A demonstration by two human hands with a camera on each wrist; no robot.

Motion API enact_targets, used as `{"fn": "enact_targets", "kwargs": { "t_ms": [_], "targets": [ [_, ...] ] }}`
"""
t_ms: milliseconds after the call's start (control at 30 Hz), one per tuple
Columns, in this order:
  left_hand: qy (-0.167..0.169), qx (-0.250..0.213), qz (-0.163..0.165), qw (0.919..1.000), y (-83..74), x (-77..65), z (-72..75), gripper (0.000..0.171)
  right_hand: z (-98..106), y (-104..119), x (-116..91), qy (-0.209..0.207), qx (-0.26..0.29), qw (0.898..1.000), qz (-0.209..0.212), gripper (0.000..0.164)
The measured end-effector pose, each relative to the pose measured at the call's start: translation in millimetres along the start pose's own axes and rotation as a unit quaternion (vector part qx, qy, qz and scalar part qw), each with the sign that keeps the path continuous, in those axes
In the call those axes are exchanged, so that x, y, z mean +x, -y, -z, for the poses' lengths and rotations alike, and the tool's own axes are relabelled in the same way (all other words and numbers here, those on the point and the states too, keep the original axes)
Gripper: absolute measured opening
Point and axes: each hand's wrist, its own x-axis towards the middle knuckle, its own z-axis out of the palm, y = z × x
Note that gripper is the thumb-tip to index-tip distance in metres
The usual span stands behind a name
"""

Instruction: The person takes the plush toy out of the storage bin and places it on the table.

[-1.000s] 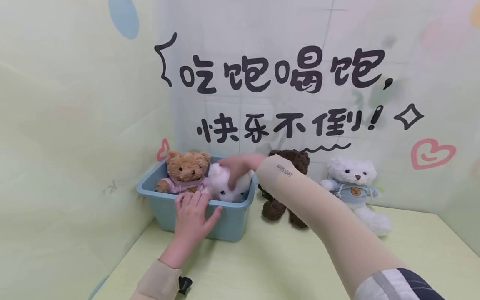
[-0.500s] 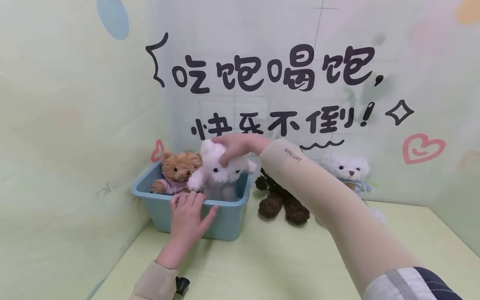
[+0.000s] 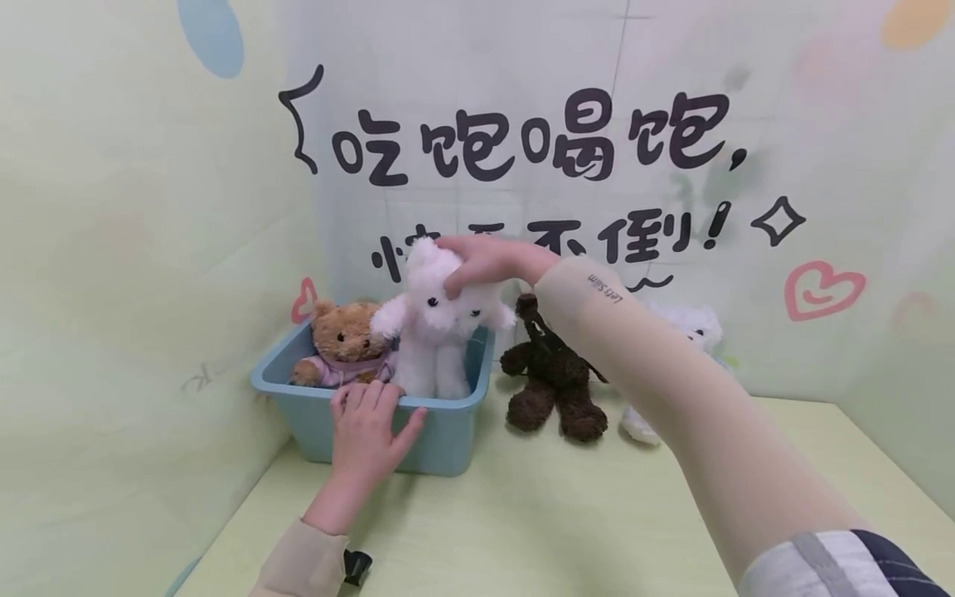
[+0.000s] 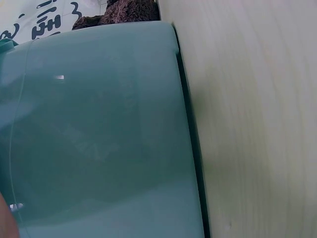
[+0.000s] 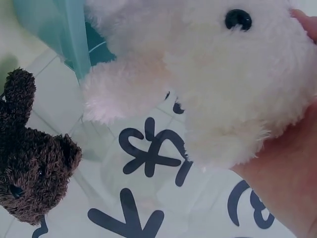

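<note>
My right hand grips a fluffy white teddy bear by the top of its head, thumb on the forehead. The bear hangs upright, its legs still below the rim of a blue plastic bin. In the right wrist view its furry white head and one dark eye fill the upper right. My left hand holds the bin's front rim, fingers hooked over it and thumb against the outer wall. Inside the bin on the left sits a light brown teddy bear in a pink top.
A dark brown teddy bear sits right of the bin, partly behind my right forearm. Further right, another white bear is mostly hidden by that arm. Bin and bears stand on a pale table against a printed backdrop.
My right hand has lifted the white teddy bear from deep in the bin until most of its body shows above the rim. My left hand stays on the bin's rim.
</note>
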Motion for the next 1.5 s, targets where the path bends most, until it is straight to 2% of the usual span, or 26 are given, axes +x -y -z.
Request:
{"fn": "enact_targets", "kwargs": {
  "t_ms": [233,533,767,1000,1200,1367,1500],
  "targets": [
    [0.002,0.006,-0.001,1.0000,-0.2,-1.0,-0.4,0.042,13,-4,-9,-0.040,0.060,0.997,0.006,0.071],
    [0.014,0.006,0.001,0.9999,-0.3,-0.8,-0.5,0.042,35,-5,-22,-0.098,0.076,0.992,0.003,0.072],
    [0.013,0.003,0.004,0.9999,0.1,-1.3,-2.3,0.042,56,-9,-36,-0.156,0.127,0.980,0.002,0.069],
    [0.016,0.002,0.005,0.9999,-0.5,-0.9,-2.1,0.042,76,-14,-57,-0.220,0.109,0.969,-0.006,0.063],
    [0.012,0.001,0.003,0.9999,0.1,-0.7,-4.1,0.043,91,-24,-79,-0.239,0.098,0.966,-0.008,0.064],
    [0.007,0.002,0.003,1.0000,-0.1,-1.3,-4.5,0.044,100,-32,-99,-0.227,0.080,0.971,-0.008,0.071],
    [0.009,-0.001,0.005,0.9999,-0.9,-1.6,-4.4,0.044,105,-39,-115,-0.212,0.056,0.975,-0.023,0.066]
  ]
}}
